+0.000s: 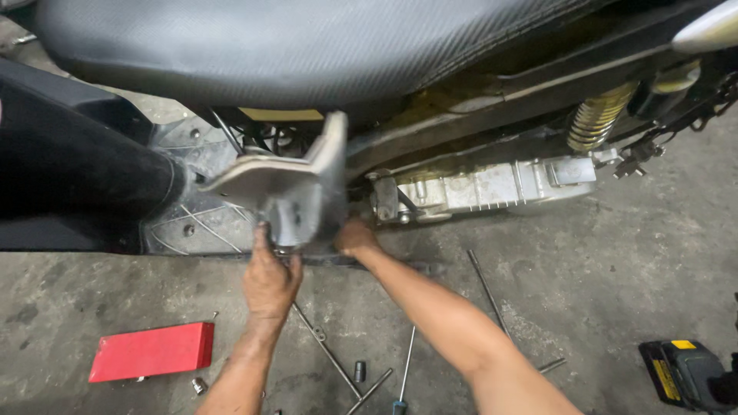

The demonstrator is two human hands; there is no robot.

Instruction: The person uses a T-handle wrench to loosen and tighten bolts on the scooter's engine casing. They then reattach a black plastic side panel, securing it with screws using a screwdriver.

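Note:
A scooter lies across the top of the head view, its black seat [292, 42] uppermost. Below the seat a grey plastic body panel [288, 188] sticks out from the side. My left hand [270, 280] grips the panel's lower edge from underneath. My right hand [355, 237] is closed on the panel's lower right corner, next to the scooter's underside. The silver engine casing [484, 188] and a yellow shock spring [598, 115] show to the right of the panel.
On the concrete floor lie a red flat case [152, 351], a T-handle wrench [338, 361], a screwdriver [405, 369], small sockets [359, 371], a long thin rod [486, 290] and a black and yellow power tool [684, 375] at the lower right.

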